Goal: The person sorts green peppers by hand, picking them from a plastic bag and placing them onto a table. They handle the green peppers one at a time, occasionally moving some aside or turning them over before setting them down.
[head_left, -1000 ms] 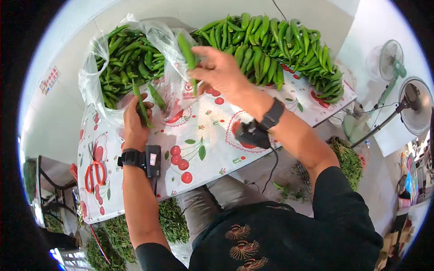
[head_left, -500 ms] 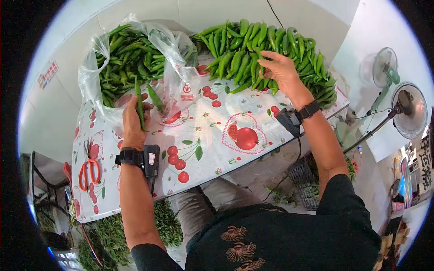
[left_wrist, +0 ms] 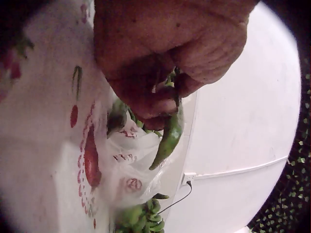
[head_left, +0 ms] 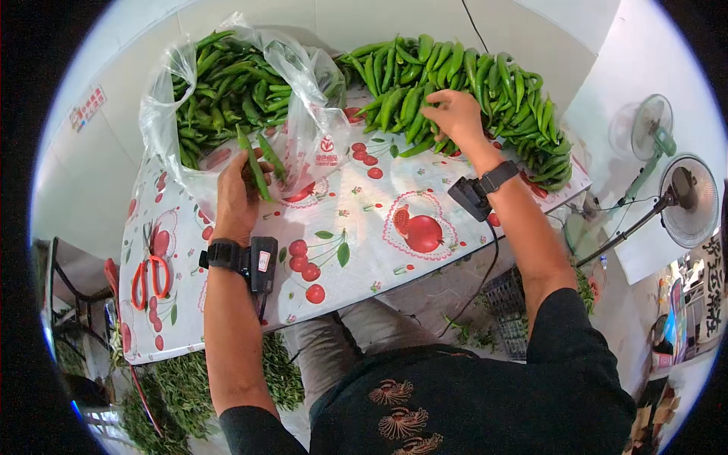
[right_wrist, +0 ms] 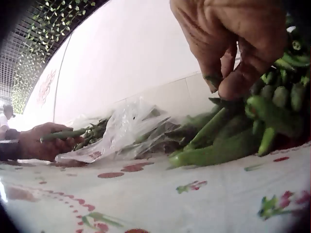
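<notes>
My left hand (head_left: 236, 199) holds a long green chili pepper (head_left: 253, 163) near the mouth of a clear plastic bag (head_left: 303, 83) full of peppers. Another pepper (head_left: 271, 157) lies at the bag's mouth, just beyond the fingers. In the left wrist view the held pepper (left_wrist: 170, 138) points out past the curled fingers. Over at the laid-out rows of green chili peppers (head_left: 485, 76), my right hand (head_left: 459, 120) is low at the front row. Its thumb and fingertips pinch a pepper at its stem end (right_wrist: 212, 80), largely hidden by the fingers in the right wrist view.
Red-handled scissors (head_left: 150, 280) lie at the left of the cherry-patterned tablecloth (head_left: 356, 250). Two fans (head_left: 690, 201) stand to the right of the table. A dark plastic crate (head_left: 506, 303) and piles of green stalks (head_left: 220, 379) are on the floor. A wall rises behind the table.
My right hand has carried a pepper from beside the bag rightward to the front row and stays there, lower and closer in. The left hand keeps its pepper near the bag.
</notes>
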